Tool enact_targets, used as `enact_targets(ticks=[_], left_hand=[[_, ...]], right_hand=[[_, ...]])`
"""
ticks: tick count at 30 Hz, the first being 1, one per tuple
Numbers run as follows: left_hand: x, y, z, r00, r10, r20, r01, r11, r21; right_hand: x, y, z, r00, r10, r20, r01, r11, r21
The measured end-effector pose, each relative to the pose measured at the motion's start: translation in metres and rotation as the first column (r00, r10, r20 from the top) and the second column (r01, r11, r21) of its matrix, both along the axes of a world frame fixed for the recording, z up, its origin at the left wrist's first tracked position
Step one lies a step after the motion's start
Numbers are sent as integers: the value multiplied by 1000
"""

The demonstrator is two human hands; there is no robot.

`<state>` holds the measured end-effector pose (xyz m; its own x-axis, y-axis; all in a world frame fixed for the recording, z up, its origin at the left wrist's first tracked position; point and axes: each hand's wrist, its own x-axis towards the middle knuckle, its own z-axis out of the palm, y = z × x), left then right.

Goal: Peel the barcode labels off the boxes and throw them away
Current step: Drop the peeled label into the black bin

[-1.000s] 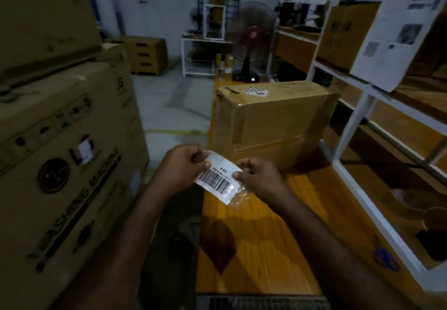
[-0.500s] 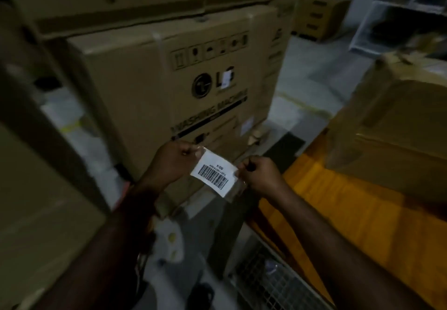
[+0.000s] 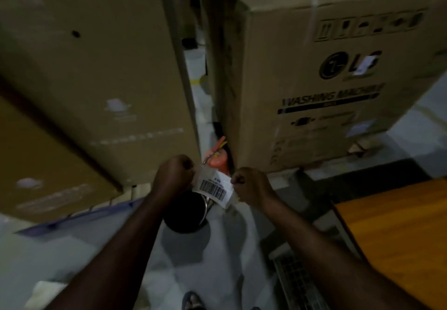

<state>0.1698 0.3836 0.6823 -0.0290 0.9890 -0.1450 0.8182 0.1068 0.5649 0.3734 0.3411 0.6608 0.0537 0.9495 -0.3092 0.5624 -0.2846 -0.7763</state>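
I pinch the barcode label (image 3: 214,187) between my closed left hand (image 3: 174,174) and right hand (image 3: 250,185), just above the black bin (image 3: 185,215).

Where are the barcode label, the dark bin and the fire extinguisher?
barcode label (image 3: 214,188): head view, on the printed bars at its middle.
dark bin (image 3: 185,215): head view, on its dark inside, below the label.
fire extinguisher (image 3: 219,161): head view, on its red body, in the gap between the boxes.
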Motion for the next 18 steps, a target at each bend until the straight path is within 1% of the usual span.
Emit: enact_targets(ticks=[3,5,7,9,10,13,15,18], left_hand=[[-31,-3,-10,997,5,-78,-3,1000,27],[-48,-3,-18,991,-66,-113,66,998,2],[-65,0,-29,975,-177,-134,173,984,-48],[-81,4,-39,961,-244,-133,234,969,-84],[-89,7,-44,958,-256,-133,244,964,-102],[-113,17,-60,969,-225,-104,205,963,-175],[-127,28,-74,981,-176,-78,156,965,-212],[-146,49,-104,997,-75,14,76,967,-243]], right_hand=[[-40,12,-9,995,86,39,-87,996,1],[-68,25,-16,978,191,86,-190,982,-21],[-96,38,-22,939,307,153,-304,952,-42],[-123,49,-31,897,382,222,-378,924,-63],[-135,54,-35,888,400,225,-397,916,-61],[-164,67,-49,883,402,241,-404,914,-42],[-176,81,-65,883,400,247,-392,916,-82],[-192,110,-100,883,402,243,-375,915,-151]])
